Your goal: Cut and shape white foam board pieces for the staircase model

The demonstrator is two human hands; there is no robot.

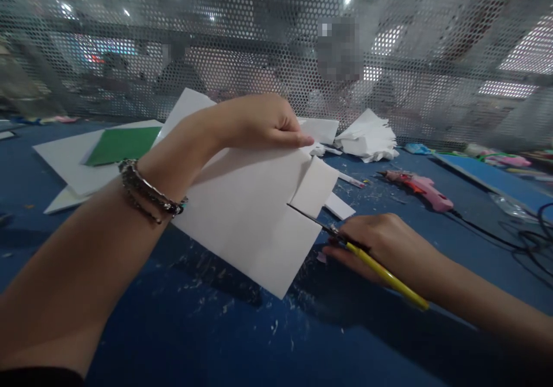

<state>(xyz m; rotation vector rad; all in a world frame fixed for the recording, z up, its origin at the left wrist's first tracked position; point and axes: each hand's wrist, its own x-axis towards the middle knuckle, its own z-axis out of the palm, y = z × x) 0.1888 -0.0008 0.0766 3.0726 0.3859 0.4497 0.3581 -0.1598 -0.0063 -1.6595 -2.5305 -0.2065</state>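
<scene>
My left hand (272,123) is closed on the upper edge of a white sheet of paper (254,197), thumb pressed on its near side. The sheet is tilted above the table. Wrapped round yellow-handled scissors (384,274), my right hand (375,243) is at the sheet's right edge. The dark blades lie along a slit that runs into the paper. Above the slit, a cut flap (315,186) bends away from the rest of the sheet. Part of the scissors' grip is hidden by my fingers.
A pink glue gun (425,191) lies on the blue table (181,341), its black cord trailing right. Crumpled white paper (369,136) is behind the sheet. Green paper (123,145) rests on white sheets at left; a blue board (496,179) is at right. A perforated metal screen (268,41) stands behind.
</scene>
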